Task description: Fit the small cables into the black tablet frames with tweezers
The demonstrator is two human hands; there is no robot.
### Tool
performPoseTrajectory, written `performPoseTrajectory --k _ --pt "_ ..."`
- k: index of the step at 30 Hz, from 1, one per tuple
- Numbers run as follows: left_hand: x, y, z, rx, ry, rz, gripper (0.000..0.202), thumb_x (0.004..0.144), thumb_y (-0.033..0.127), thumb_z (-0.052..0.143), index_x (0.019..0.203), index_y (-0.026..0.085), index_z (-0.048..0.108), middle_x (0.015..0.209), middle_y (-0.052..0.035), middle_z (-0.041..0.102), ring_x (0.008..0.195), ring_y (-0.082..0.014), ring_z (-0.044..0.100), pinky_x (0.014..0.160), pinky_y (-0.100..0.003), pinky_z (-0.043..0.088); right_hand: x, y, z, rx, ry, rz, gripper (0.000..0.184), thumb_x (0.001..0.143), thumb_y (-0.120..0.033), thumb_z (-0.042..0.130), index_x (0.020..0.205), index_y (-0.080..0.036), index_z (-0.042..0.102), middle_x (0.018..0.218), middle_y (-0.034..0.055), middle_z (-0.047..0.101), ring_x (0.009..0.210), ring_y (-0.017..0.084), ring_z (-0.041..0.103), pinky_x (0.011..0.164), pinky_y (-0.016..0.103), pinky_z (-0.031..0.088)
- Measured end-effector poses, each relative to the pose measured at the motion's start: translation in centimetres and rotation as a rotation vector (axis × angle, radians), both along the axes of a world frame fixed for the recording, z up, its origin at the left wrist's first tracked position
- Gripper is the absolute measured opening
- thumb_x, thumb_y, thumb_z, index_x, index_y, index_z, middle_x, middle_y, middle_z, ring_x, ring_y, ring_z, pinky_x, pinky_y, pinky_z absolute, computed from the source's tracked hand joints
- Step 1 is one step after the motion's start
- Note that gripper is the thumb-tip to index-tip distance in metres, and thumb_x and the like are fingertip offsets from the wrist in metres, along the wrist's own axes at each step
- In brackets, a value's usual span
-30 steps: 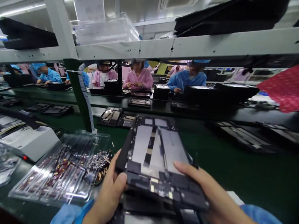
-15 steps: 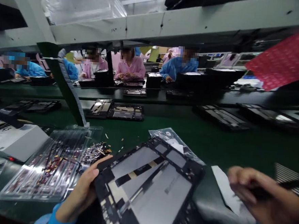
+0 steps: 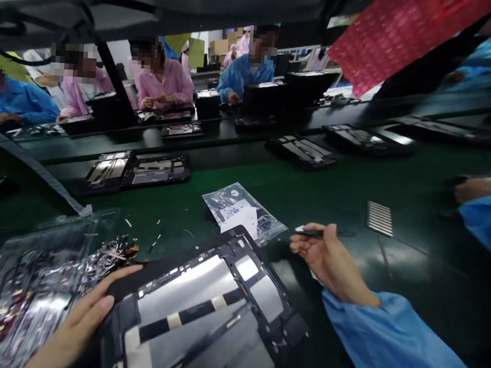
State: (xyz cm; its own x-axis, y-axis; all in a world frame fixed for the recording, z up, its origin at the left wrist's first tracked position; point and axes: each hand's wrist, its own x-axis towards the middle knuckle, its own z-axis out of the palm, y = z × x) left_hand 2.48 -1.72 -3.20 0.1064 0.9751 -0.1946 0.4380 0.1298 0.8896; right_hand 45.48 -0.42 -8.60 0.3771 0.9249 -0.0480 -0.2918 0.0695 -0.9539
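Observation:
An opened tablet chassis [image 3: 203, 310], black-framed with grey metal panels and a striped flex strip, lies tilted at the bottom centre. My left hand [image 3: 80, 321] grips its left edge, thumb on top. My right hand [image 3: 328, 260], in a blue sleeve, is closed on a thin black pen-like tool [image 3: 324, 232] to the right of the chassis, just above the green mat.
A clear plastic bag with a white label [image 3: 243, 212] lies beyond the chassis. A clear tray of small parts [image 3: 32, 287] sits at left. More tablet frames [image 3: 139, 171] lie on the green belt. Another person's blue sleeve [image 3: 485, 217] enters at right. Seated workers line the far side.
The view dropped and turned right. My right hand let go of the chassis, took the thin black tool and moved left toward the chassis. My left hand kept hold as the chassis came down.

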Motion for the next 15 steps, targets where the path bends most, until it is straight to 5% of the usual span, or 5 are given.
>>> performPoseTrajectory --k 6,9,12,15 --pt "1.6 1.4 1.0 0.147 0.345 0.054 0.062 0.078 0.071 0.039 0.112 0.025 0.064 0.125 -0.004 0.062 0.122 -0.0288 0.051 0.11 -0.044 0.035 -0.2 -0.3 -0.6 -0.04 -0.136 -0.003 0.04 0.062 -0.055 0.078 0.082 -0.024 0.062 0.075 0.0021 0.069 0.07 0.017 0.068 0.064 0.029 0.057" --pt "2.8 1.6 1.3 0.341 0.494 0.104 0.057 0.076 0.069 0.042 0.096 0.022 0.067 0.107 -0.0085 0.066 0.107 -0.0305 0.059 0.102 -0.048 0.043 -0.4 -0.4 -0.8 -0.052 -0.271 0.014 0.039 0.063 -0.054 0.077 0.081 -0.021 0.067 0.086 0.0053 0.07 0.077 0.019 0.067 0.07 0.032 0.057" --pt "3.6 1.7 1.1 0.535 0.528 0.081 0.046 0.078 0.061 0.048 0.098 0.022 0.066 0.113 -0.0089 0.062 0.113 -0.0296 0.055 0.104 -0.046 0.039 -0.8 -0.4 -1.0 -0.06 -0.404 0.022 0.038 0.067 -0.055 0.073 0.082 -0.02 0.069 0.083 0.0056 0.069 0.073 0.02 0.066 0.072 0.036 0.055" --pt "4.2 1.7 0.9 0.431 0.476 -0.022 0.043 0.077 0.057 0.055 0.107 0.027 0.063 0.119 -0.0054 0.061 0.113 -0.0279 0.056 0.1 -0.04 0.043 -1.1 -0.3 -1.2 -0.062 -0.515 0.018 0.038 0.068 -0.056 0.071 0.083 -0.021 0.069 0.083 0.0057 0.068 0.075 0.021 0.063 0.075 0.039 0.052"
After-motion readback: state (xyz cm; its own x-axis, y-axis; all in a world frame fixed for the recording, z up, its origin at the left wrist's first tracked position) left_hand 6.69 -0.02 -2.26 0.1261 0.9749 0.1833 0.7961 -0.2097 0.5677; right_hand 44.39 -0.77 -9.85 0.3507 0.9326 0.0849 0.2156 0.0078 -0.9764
